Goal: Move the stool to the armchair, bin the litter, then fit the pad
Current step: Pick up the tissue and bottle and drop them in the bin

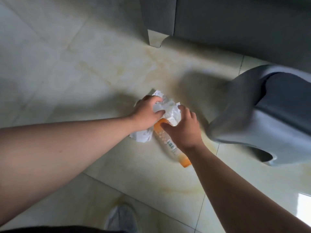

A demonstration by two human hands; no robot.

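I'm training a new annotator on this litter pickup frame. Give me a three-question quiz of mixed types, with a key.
1. True or false: the orange bottle stands upright on the tiled floor.
2. Multiple choice: the left hand is on A) the grey stool, B) the crumpled white paper, C) the shoe.
3. Fill in: the right hand reaches over the ____ end of the bottle.

Key: 1. false, it lies on its side. 2. B. 3. far (the end away from the camera).
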